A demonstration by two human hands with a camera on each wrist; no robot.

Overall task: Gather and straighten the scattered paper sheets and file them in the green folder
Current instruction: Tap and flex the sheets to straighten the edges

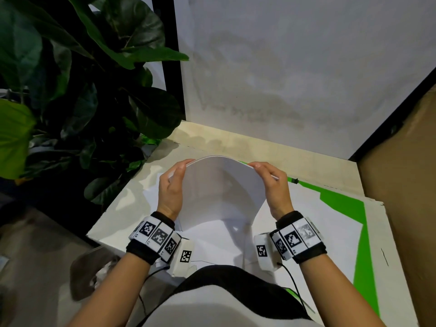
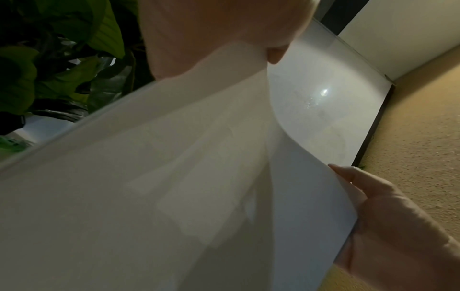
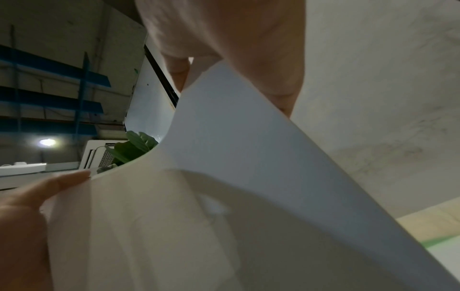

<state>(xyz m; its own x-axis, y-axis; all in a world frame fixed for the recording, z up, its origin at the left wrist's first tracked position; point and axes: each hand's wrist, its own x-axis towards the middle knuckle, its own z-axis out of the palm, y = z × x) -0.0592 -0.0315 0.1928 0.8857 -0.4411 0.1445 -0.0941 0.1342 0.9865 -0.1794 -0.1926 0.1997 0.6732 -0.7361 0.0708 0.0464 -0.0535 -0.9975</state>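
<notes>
A stack of white paper sheets (image 1: 221, 192) stands on edge on the table, bowed into an arch between my hands. My left hand (image 1: 173, 185) grips its left side, fingers at the top edge. On the right side my right hand (image 1: 271, 185) grips it the same way. The left wrist view shows the curved sheets (image 2: 174, 177) close up, with the right hand (image 2: 388, 222) at their far edge. From the right wrist view I see the paper (image 3: 248, 196) and the left hand (image 3: 27, 216). More loose sheets (image 1: 219, 244) lie flat under the stack. The green folder (image 1: 342, 204) lies open to the right, mostly covered by white paper.
A large leafy plant (image 1: 82, 90) stands left of the table. A white wall panel (image 1: 295, 67) rises behind it, and a brown cardboard wall (image 1: 405, 185) closes the right side. The table edge (image 1: 101, 223) runs diagonally at the left, with floor below.
</notes>
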